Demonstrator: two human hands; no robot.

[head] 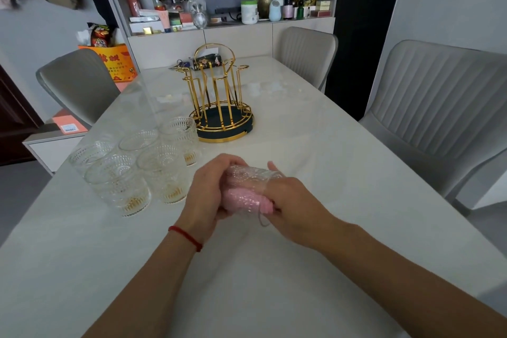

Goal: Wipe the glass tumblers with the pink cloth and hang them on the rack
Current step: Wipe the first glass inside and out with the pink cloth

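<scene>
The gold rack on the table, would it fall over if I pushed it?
Probably not easily: the gold rack stands on a wide round base. Its thin wire posts rise tall, though, so a push near the top might tip it. It carries no tumblers yet, so it would likely slide on the smooth table.

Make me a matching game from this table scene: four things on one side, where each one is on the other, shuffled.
Things:
1. cloth
2. rack
3. held tumbler
4. waiting tumblers

Places:
A. standing grouped at the table's left
B. gripped on its side between both hands
C. stuffed inside a glass
D. standing mid-table, nothing hung on it

Pairs: 1-C, 2-D, 3-B, 4-A

The left hand grips the tumbler; the right hand is at its mouth with the cloth.
</scene>
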